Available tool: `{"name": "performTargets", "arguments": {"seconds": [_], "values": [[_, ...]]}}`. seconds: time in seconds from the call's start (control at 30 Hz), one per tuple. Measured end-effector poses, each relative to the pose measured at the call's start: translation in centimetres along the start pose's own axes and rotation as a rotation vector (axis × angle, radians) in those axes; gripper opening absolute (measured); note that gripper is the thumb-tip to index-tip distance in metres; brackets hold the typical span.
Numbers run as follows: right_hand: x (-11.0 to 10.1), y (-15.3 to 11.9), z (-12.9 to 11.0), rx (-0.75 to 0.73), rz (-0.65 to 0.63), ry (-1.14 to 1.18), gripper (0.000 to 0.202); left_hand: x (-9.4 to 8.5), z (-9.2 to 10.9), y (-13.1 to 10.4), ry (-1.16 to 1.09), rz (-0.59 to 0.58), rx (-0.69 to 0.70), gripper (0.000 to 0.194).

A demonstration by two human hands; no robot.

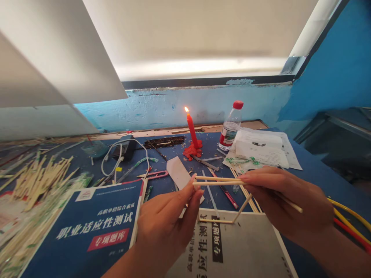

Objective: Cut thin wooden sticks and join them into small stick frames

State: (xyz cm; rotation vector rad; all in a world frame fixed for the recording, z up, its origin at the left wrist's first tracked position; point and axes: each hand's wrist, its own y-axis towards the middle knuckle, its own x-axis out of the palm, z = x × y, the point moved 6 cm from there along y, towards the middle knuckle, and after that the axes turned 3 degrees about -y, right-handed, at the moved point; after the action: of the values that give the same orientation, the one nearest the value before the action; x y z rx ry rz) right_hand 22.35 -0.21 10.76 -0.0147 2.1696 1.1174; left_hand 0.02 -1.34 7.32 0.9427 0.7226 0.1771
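My left hand (168, 216) pinches the left ends of two thin wooden sticks (218, 180) between thumb and forefinger. My right hand (286, 197) is closed on the right ends of those sticks, and a stick end (294, 204) pokes out beneath its fingers. Below, another thin stick (216, 221) meets a slanting one (242, 208) at a corner, in front of a grey printed booklet (246, 247). Whether these join the held sticks is hidden by my hands. Beyond my hands, a lit red candle (191, 131) stands in a pool of red wax (191, 150).
A blue book (84, 227) lies at left beside piled wooden sticks (43, 177). Pink-handled scissors (155, 175), a white cable (116, 144) and a pink-and-clear cutter (227, 195) lie around. A water bottle (230, 127) and papers (262, 148) are behind right.
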Motion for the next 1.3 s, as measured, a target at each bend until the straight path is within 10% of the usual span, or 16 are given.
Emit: {"name": "performTargets", "arguments": {"seconds": [1.3], "values": [[-0.12, -0.26, 0.08, -0.017, 0.044, -0.098, 0.027, 0.93, 0.13, -0.39, 0.161, -0.082, 0.003, 0.022]]}}
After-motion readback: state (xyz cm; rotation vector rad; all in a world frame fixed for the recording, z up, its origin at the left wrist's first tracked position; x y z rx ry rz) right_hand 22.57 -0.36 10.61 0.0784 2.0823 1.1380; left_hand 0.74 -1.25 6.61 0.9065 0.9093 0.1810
